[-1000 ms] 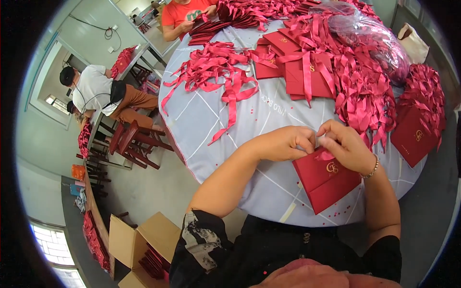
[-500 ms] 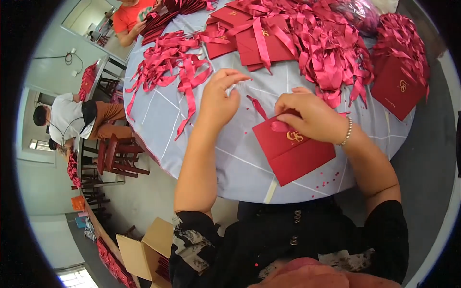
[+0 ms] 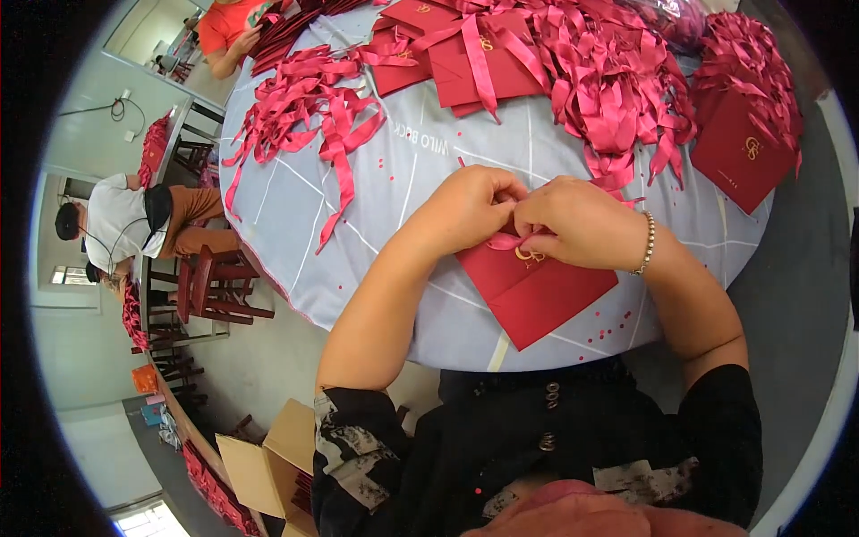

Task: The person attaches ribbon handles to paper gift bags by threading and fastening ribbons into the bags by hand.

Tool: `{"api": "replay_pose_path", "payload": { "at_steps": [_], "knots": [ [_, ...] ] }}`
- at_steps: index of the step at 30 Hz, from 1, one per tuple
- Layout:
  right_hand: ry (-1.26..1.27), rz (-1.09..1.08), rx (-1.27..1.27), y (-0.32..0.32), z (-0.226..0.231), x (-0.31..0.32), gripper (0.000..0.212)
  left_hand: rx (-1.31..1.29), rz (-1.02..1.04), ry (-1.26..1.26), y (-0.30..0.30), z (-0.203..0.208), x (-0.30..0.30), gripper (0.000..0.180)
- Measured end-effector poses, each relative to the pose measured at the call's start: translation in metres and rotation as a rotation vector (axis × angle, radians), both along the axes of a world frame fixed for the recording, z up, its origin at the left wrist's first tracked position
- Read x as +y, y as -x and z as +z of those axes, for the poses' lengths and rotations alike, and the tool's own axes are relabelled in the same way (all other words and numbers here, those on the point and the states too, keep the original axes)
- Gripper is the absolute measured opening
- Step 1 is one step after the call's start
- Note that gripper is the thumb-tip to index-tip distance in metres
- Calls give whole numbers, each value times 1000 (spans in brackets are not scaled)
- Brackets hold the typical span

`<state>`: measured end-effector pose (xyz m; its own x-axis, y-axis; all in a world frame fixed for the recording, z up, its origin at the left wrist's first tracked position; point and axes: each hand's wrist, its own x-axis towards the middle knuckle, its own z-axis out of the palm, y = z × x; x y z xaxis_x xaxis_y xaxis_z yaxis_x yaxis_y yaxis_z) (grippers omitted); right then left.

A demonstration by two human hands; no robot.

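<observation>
A flat red paper gift bag [image 3: 546, 300] with a gold emblem lies at the near edge of the round table, in front of my body. A pink-red ribbon [image 3: 504, 241] runs across its upper edge. My left hand [image 3: 470, 210] is closed, its fingertips pinching at the ribbon by the bag's top left. Right beside it, my right hand [image 3: 582, 224] is also closed on the ribbon, over the upper part of the bag. The fingertips of both hands meet, so the ribbon between them is mostly hidden. A beaded bracelet [image 3: 646, 242] circles my right wrist.
Loose ribbons [image 3: 335, 134] lie at left on the cloth-covered table [image 3: 358, 277]. Red bags [image 3: 488, 63] and ribbon heaps [image 3: 617, 98] fill the far side; another stack [image 3: 743, 157] stands right. A co-worker [image 3: 228, 36] handles bags beyond. An open carton [image 3: 268, 456] stands lower left.
My left hand has come down and right from above the table, closing at the ribbon beside my right hand. The bag has shifted slightly left.
</observation>
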<state>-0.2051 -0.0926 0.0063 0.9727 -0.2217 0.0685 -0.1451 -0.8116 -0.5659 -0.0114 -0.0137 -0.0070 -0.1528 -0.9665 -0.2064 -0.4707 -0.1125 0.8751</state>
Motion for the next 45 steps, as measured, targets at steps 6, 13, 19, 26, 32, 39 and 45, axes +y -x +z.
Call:
{"api": "replay_pose_path", "payload": {
  "at_steps": [6,13,19,26,32,39,45],
  "knots": [
    [-268,-77,-48,14,11,-26,20,24,101,2,-15,2,7,7],
    [-697,-308,-94,43,17,-78,5,125,199,-44,-31,8,8,9],
    [-948,-428,-416,41,12,-84,11,218,194,-90,-30,9,7,8],
    [-1295,-533,-722,12,5,-56,23,251,160,-132,-28,6,6,11],
    [-982,-263,-151,13,8,-43,30,263,134,-130,-25,11,8,16],
    [-699,-348,-85,6,-1,-14,11,199,146,-13,-19,10,9,15],
    [-283,-237,-445,-3,-10,-12,8,173,167,28,-15,10,11,17]
  ]
}}
